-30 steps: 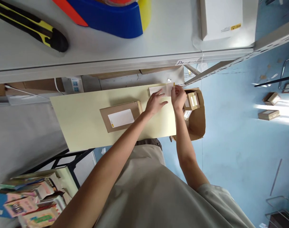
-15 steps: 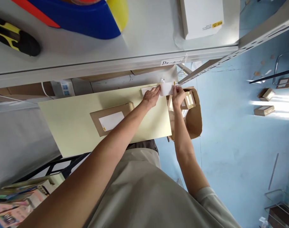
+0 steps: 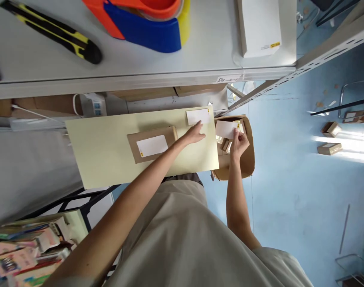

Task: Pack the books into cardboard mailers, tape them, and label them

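Observation:
My right hand (image 3: 240,144) pinches a white label (image 3: 226,129) with a small yellow mark at its corner, held above the open carton at the table's right end. My left hand (image 3: 194,134) is open, with thumb and index finger apart. Its index fingertip is at the lower edge of a white label pad (image 3: 197,116) on the pale yellow tabletop (image 3: 107,139); I cannot tell whether it touches. Left of that hand lies a brown cardboard box (image 3: 134,149) bearing a white label (image 3: 152,146). My left forearm passes close to the box's lower right side.
The open carton (image 3: 248,159) holds small boxes. On the grey shelf (image 3: 200,56) above are a tape dispenser (image 3: 149,34), a utility knife (image 3: 59,34) and a white stack (image 3: 261,28). Books (image 3: 35,247) lie at lower left. Small boxes (image 3: 329,148) sit on the blue floor (image 3: 289,179).
My right hand has moved right and down, carrying the label away from the pad to above the carton. My left hand has shifted down off the pad, which now shows.

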Available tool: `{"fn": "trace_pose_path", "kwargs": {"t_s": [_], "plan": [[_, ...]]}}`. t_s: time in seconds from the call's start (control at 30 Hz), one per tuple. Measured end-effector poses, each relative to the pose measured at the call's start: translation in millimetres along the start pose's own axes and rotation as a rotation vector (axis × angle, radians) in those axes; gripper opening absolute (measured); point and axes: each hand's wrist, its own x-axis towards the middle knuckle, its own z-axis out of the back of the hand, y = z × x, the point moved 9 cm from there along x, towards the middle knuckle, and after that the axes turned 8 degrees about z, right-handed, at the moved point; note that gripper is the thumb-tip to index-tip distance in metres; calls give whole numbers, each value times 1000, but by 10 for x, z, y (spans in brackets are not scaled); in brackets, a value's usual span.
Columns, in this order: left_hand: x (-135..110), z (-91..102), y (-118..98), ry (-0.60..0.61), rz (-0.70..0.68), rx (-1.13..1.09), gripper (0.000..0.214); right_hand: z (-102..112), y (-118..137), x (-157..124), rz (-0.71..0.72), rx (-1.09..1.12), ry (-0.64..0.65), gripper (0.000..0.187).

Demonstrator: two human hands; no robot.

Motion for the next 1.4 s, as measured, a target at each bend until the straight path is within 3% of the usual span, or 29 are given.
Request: {"fn": "trace_pose_path", "kwargs": {"t_s": [0.07,0.13,0.27,0.4,0.67,0.9,1.07,1.23,1.4], "plan": [[-497,61,145,91,3,-340,86,-147,198,-213,-24,122,119,62],[-1011,189,261,128,-24,-509,62,-322,367,-429,-67,241,227,66],[-1811,580,435,5,-88,-612,34,-649,735,-787,-87,404,380,69],[-2274,908,522,-126,-151,-612,29,-857,1112,-1043,-51,413,465,66],[-2793,1435,691,-211,-223,-540,24,-1161,1765,-1487,19,368,573,63],[-3154,1906,919,-241,-282,-523,25,-1480,2165,-1894,104,244,606,56],[-3401,2249,1081,-273,-383,-486,32,-1614,2752,-2346,379,200,640,43],[-3658,2595,1184,-337,-468,-384,32,-1692,3499,-3064,658,211,848,25],[-3851,2843,1247,-330,-521,-308,23,-1762,3832,-3396,782,115,790,9]]}}
